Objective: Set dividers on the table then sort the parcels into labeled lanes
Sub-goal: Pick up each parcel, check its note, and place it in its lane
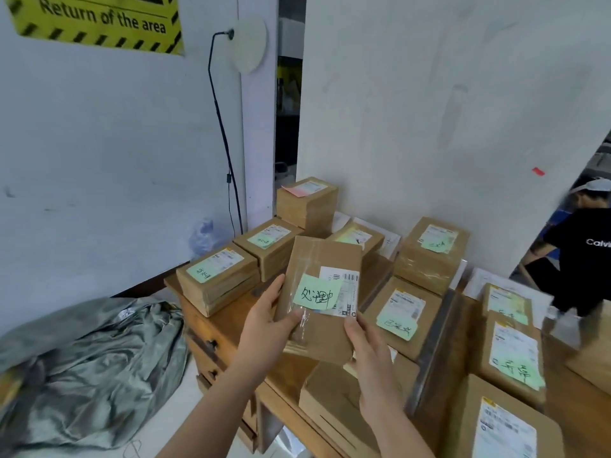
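The flat brown cardboard parcel [319, 256] is matt kraft board banded with clear glossy tape [300, 328], and carries a matt pale-green paper note [317, 294] over a smooth white printed paper label [348, 285]. The brown wooden table [231, 314] beneath has a smooth, faintly shiny varnished top, and the long dark grey divider strip [433, 342] on it looks like dull metal, though blur leaves that unsure. The crumpled grey-green sack [92, 368] on the floor has a soft sheen like thin plastic or coated cloth, against a matt, scuffed white painted wall [99, 143].
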